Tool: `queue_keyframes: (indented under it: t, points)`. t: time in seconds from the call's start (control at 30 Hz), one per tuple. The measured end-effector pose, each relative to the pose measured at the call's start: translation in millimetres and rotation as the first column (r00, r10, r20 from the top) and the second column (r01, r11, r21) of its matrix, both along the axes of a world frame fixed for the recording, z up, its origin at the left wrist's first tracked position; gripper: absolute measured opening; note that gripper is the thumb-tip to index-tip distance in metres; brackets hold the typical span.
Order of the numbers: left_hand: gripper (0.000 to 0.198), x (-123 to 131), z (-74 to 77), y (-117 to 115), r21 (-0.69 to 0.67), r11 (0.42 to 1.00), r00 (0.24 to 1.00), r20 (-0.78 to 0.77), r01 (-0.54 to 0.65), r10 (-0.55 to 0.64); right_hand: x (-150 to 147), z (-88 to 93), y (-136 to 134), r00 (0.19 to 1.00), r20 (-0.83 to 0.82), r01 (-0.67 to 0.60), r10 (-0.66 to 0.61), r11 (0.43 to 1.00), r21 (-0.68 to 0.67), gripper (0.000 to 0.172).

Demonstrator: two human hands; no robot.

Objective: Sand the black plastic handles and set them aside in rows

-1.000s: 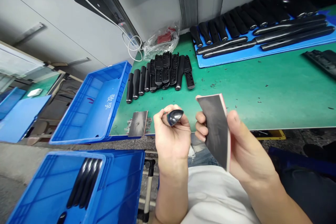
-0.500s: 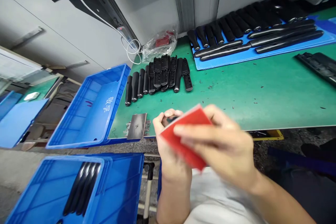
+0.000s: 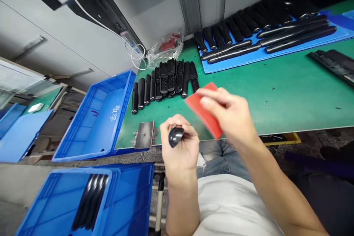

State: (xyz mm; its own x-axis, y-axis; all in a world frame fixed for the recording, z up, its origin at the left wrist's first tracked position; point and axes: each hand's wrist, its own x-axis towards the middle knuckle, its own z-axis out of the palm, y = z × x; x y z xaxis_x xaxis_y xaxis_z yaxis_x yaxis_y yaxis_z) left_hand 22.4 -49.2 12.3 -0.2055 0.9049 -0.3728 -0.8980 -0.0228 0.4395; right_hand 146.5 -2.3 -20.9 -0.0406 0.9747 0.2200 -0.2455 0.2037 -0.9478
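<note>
In my left hand (image 3: 181, 147) is a black plastic handle piece (image 3: 176, 137), its rounded glossy end facing me and the rest hidden by my fingers. My right hand (image 3: 231, 112) pinches a red flat pad (image 3: 206, 108) between thumb and fingers, up and to the right of the black piece and apart from it. Beyond my hands, several black handle shells (image 3: 168, 79) stand close together on the green table (image 3: 235, 88), some showing their ribbed insides. A small dark square plate (image 3: 144, 135) lies near the table's front edge.
A blue mat (image 3: 221, 66) at the back right carries rows of black parts. Another black part (image 3: 334, 66) lies at the right. Blue crates (image 3: 91, 143) stand left of the table, the lower one with several black pieces (image 3: 90, 202). A plastic bag (image 3: 166, 49) lies behind.
My right hand has lifted the red pad up and away from the black piece, whose end now shows. My left hand keeps its hold and stays nearly in place.
</note>
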Motion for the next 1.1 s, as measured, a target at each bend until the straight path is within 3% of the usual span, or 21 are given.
queue_keyframes:
  t: [0.03,0.07,0.13,0.2,0.3,0.4,0.5,0.6,0.73,0.83,0.97,1.1]
  points:
    - [0.045,-1.2,2.2,-0.2,0.01,0.999,0.989,0.143,-0.03,0.028,1.3,-3.3,1.6,0.996,-0.015,0.087,-0.089,0.994,-0.065,0.018]
    - [0.045,-2.5,3.5,0.0,0.019,0.998,0.962,0.268,-0.053,0.046,3.0,-5.7,1.7,0.995,-0.016,0.098,-0.1,0.989,-0.108,0.02]
    - [0.046,-5.1,2.8,1.0,0.052,0.998,0.921,0.388,-0.042,0.018,7.5,-6.4,-3.4,0.992,-0.118,0.028,-0.052,0.981,-0.19,0.023]
    - [0.046,-6.8,-1.4,1.9,0.105,0.994,0.906,0.422,-0.016,-0.031,12.5,-2.5,-12.6,0.95,-0.311,-0.124,0.043,0.961,-0.246,0.031]
    - [0.047,-6.6,-8.3,2.7,0.15,0.988,0.905,0.416,0.028,-0.089,17.9,4.2,-25.3,0.801,-0.575,-0.367,0.168,0.897,-0.249,0.056]
    - [0.043,-4.6,-10.5,3.8,0.195,0.979,0.922,0.362,0.067,-0.135,18.9,3.9,-33.5,0.724,-0.66,-0.441,0.202,0.871,-0.217,0.059]
    - [0.038,-3.5,-8.6,6.2,0.246,0.965,0.947,0.28,0.09,-0.16,19.5,-2.6,-41.4,0.795,-0.575,-0.364,0.195,0.911,-0.194,0.049]
    - [0.038,-3.9,-5.5,9.2,0.226,0.967,0.953,0.244,0.122,-0.177,22.1,-9.7,-51.5,0.884,-0.388,-0.328,0.263,0.938,-0.112,0.056]
    - [0.039,-3.9,-2.7,10.9,0.191,0.974,0.947,0.27,0.124,-0.173,22.7,-14.6,-63.0,0.917,-0.236,-0.332,0.323,0.943,0.002,0.047]
    - [0.04,-2.4,-1.7,10.1,0.161,0.981,0.968,0.208,0.106,-0.138,20.2,-17.7,-65.8,0.944,-0.112,-0.296,0.309,0.947,0.123,0.047]
    - [0.04,-0.3,-0.1,8.6,0.074,0.991,0.991,0.061,0.116,-0.121,20.6,-21.8,-60.3,0.971,0.107,-0.237,0.212,0.9,0.365,0.042]
    - [0.041,1.2,2.9,9.1,0.069,0.987,0.982,0.115,0.144,-0.151,22.8,-19.7,-52.6,0.97,0.2,-0.222,0.137,0.835,0.504,0.041]
